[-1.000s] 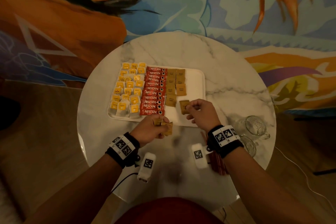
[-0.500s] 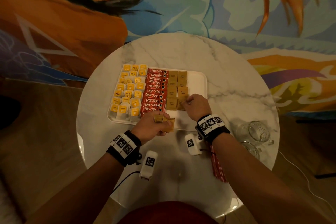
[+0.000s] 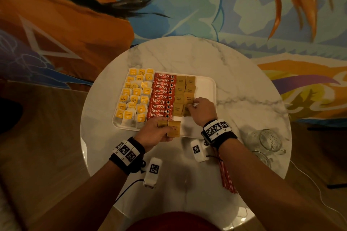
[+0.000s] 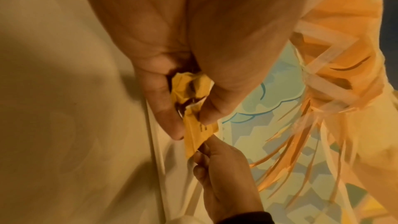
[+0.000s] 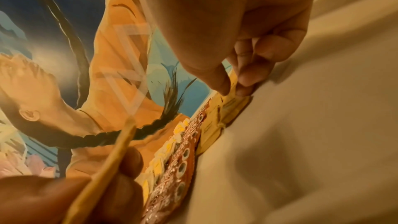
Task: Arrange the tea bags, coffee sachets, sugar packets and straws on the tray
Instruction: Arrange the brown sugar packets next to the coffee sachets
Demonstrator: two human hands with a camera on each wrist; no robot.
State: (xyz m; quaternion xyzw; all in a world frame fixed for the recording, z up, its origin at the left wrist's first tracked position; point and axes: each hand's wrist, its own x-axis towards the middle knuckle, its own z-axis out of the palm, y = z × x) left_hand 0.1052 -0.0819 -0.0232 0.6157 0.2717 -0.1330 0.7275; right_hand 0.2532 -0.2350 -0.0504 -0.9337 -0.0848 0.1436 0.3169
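Observation:
A white tray (image 3: 206, 84) holds yellow tea bags (image 3: 135, 97) on the left, red coffee sachets (image 3: 162, 97) in the middle and two columns of brown sugar packets (image 3: 185, 90). My right hand (image 3: 191, 106) pinches a sugar packet (image 3: 186, 110) at the near end of the right column; in the right wrist view my thumb and fingertips (image 5: 244, 81) hold its edge (image 5: 233, 86). My left hand (image 3: 165, 133) grips a few sugar packets (image 3: 173, 128) over the tray's front edge, crumpled in the palm (image 4: 191, 91). Red straws (image 3: 227, 176) lie on the table under my right forearm.
The round marble table (image 3: 187, 56) stands before a painted wall. Two glass mugs (image 3: 266, 141) sit at its right edge. The tray's right strip is bare white. A cable (image 3: 127, 187) trails off the table's near left edge.
My right hand has carried one sugar packet from the tray's near part up against the right sugar column. My left hand has stayed by the tray's front edge with its packets.

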